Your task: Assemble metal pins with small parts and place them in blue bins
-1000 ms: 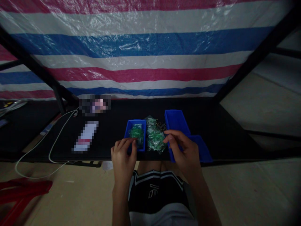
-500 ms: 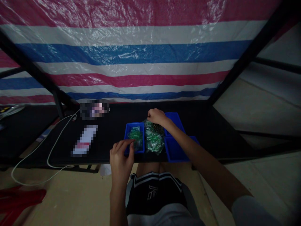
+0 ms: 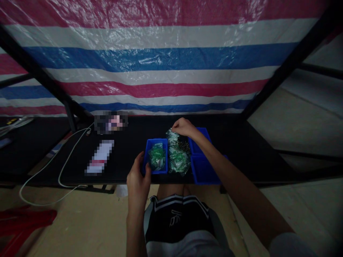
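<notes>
My left hand (image 3: 138, 176) is at the left front corner of a small blue tray (image 3: 166, 157). Its thumb and fingers are apart on either side of the rim, with nothing seen between them. Clear plastic packets with green contents (image 3: 157, 157) lie in that tray. To its right is a loose heap of similar shiny packets (image 3: 179, 160). Beyond the heap, my right hand (image 3: 183, 127) pinches the top of a clear plastic packet (image 3: 172, 134); its contents are too small to make out.
Two more blue trays, a rear one (image 3: 205, 134) and a front one (image 3: 206, 171), sit under my right forearm. Small dark brassy pieces (image 3: 183, 145) lie beside the heap. A white cable (image 3: 66, 160) and a blurred white item (image 3: 100, 157) are on the left of the black table (image 3: 128, 153).
My left hand has drawn back from over the tray's packets to its left corner, its fingers opening. My right hand has risen slightly, and the packet beneath its fingertips now shows more.
</notes>
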A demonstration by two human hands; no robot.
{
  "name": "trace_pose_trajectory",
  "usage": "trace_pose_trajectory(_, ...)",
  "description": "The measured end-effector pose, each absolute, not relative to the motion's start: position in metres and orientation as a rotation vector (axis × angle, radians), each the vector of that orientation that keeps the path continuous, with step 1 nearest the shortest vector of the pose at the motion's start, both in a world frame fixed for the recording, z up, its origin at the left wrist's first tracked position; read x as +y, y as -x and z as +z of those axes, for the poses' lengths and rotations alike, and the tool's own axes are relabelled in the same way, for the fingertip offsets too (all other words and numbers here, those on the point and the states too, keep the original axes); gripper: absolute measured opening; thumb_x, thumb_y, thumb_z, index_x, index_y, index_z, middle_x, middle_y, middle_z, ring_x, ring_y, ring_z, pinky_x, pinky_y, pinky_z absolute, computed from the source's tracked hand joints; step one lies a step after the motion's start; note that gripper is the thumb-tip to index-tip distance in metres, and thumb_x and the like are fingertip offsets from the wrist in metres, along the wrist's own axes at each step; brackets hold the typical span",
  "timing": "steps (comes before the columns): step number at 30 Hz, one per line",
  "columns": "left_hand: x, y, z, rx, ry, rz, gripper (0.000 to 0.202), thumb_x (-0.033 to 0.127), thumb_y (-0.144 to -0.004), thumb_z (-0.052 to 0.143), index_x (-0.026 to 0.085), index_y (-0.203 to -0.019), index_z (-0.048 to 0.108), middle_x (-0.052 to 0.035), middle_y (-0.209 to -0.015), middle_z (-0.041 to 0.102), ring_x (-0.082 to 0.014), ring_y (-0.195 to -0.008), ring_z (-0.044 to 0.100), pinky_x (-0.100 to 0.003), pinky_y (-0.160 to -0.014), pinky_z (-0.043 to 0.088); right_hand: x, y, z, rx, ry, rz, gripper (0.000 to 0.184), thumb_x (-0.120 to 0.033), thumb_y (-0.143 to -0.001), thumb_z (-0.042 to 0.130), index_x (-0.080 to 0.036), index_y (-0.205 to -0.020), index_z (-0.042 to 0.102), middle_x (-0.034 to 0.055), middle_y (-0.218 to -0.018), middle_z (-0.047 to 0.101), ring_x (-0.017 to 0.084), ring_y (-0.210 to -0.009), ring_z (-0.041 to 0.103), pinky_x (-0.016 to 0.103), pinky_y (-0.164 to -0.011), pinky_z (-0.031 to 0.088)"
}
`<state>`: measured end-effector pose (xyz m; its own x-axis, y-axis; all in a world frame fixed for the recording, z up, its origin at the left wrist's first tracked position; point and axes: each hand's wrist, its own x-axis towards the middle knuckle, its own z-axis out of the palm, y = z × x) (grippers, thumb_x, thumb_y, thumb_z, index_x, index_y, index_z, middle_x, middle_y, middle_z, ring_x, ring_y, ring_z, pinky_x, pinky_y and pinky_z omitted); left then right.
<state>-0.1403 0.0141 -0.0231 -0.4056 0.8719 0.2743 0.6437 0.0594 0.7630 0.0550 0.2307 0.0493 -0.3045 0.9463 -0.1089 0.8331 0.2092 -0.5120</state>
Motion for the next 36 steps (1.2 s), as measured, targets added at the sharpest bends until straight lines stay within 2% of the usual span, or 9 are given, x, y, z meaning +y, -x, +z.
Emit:
trace_pose_trajectory(7, 0.014, 0.140, -0.024, 2.102, -1.466, 1.257, 0.047, 0.040, -0.100, 0.061, 0.022, -0.143, 0.060, -0.0129, -0.127, 0.076, -0.0304, -0.115, 0.074, -0.042, -0.093, 0.059, 0.201, -0.065, 0.056, -2.186, 1.578, 0.722, 0.012, -0.016, -0.083, 0.071, -0.022, -0.084, 0.082, 0.0034, -0.088, 0.082, 0.021, -0.087, 0.076, 0.025, -0.072, 0.051)
trace_pose_trajectory(11, 0.009, 0.130, -0.007, 2.151, -1.419, 1.483, 0.038, 0.042, -0.100, 0.061, 0.021, -0.131, 0.068, -0.0127, -0.128, 0.074, -0.0289, -0.118, 0.070, -0.040, -0.097, 0.055, 0.177, -0.075, 0.066, -1.920, 1.403, 0.723, 0.009, -0.019, -0.086, 0.068, -0.021, -0.086, 0.077, 0.0037, -0.087, 0.080, 0.019, -0.082, 0.074, 0.028, -0.075, 0.054)
trace_pose_trajectory(14, 0.001, 0.117, 0.014, 2.144, -1.338, 1.695, 0.028, 0.041, -0.102, 0.062, 0.021, -0.118, 0.074, -0.0092, -0.118, 0.075, -0.0245, -0.110, 0.070, -0.035, -0.095, 0.052, 0.140, -0.082, 0.075, -1.660, 1.214, 0.794, 0.008, -0.026, -0.088, 0.067, -0.019, -0.087, 0.072, 0.0023, -0.080, 0.076, 0.016, -0.072, 0.071, 0.026, -0.066, 0.054)
trace_pose_trajectory(17, -0.005, 0.101, 0.028, 1.798, -1.281, 1.626, 0.031, 0.045, -0.102, 0.062, 0.020, -0.112, 0.076, -0.0039, -0.088, 0.073, -0.0185, -0.082, 0.069, -0.027, -0.072, 0.052, 0.086, -0.082, 0.075, -1.397, 1.127, 0.961, 0.017, -0.037, -0.088, 0.072, -0.020, -0.089, 0.072, 0.0012, -0.075, 0.073, 0.015, -0.065, 0.067, 0.025, -0.057, 0.051)
trace_pose_trajectory(20, -0.005, 0.086, 0.033, 1.423, -1.226, 1.429, 0.037, 0.051, -0.100, 0.063, 0.017, -0.103, 0.077, 0.0003, -0.064, 0.063, -0.0142, -0.059, 0.059, -0.022, -0.054, 0.044, 0.036, -0.078, 0.063, -1.225, 1.219, 0.982, 0.017, -0.038, -0.090, 0.075, -0.021, -0.091, 0.074, 0.0006, -0.076, 0.074, 0.014, -0.065, 0.067, 0.023, -0.058, 0.051)
trace_pose_trajectory(24, -0.001, 0.071, 0.031, 1.337, -1.160, 1.344, 0.034, 0.049, -0.092, 0.074, 0.017, -0.081, 0.069, 0.0027, -0.060, 0.055, -0.0101, -0.053, 0.048, -0.020, -0.050, 0.039, 0.008, -0.078, 0.044, -1.098, 1.244, 0.996, 0.014, -0.037, -0.090, 0.077, -0.024, -0.091, 0.076, -0.0004, -0.076, 0.073, 0.014, -0.066, 0.067, 0.023, -0.060, 0.052)
trace_pose_trajectory(31, 0.001, 0.069, 0.028, 1.440, -1.185, 1.478, 0.028, 0.042, -0.094, 0.074, 0.017, -0.084, 0.072, 0.0067, -0.054, 0.045, -0.0077, -0.050, 0.041, -0.019, -0.051, 0.036, 0.011, -0.088, 0.036, -1.126, 1.216, 1.108, 0.015, -0.040, -0.090, 0.078, -0.025, -0.091, 0.080, 0.0001, -0.077, 0.073, 0.014, -0.069, 0.066, 0.025, -0.063, 0.052)
trace_pose_trajectory(33, 0.001, 0.071, 0.029, 1.415, -1.170, 1.457, 0.027, 0.043, -0.094, 0.074, 0.016, -0.087, 0.072, 0.0067, -0.050, 0.050, -0.0075, -0.045, 0.042, -0.019, -0.047, 0.036, 0.010, -0.086, 0.035, -1.125, 1.220, 1.102, 0.015, -0.039, -0.089, 0.078, -0.025, -0.090, 0.081, -0.0009, -0.070, 0.069, 0.013, -0.064, 0.063, 0.024, -0.060, 0.050)
trace_pose_trajectory(36, -0.001, 0.073, 0.032, 1.333, -1.119, 1.461, 0.028, 0.044, -0.095, 0.073, 0.016, -0.095, 0.073, 0.0000, -0.064, 0.069, -0.0104, -0.048, 0.056, -0.020, -0.048, 0.045, 0.009, -0.082, 0.034, -1.035, 1.186, 1.145, 0.019, -0.042, -0.094, 0.072, -0.025, -0.096, 0.082, 0.0003, -0.072, 0.073, 0.014, -0.064, 0.065, 0.025, -0.061, 0.053)
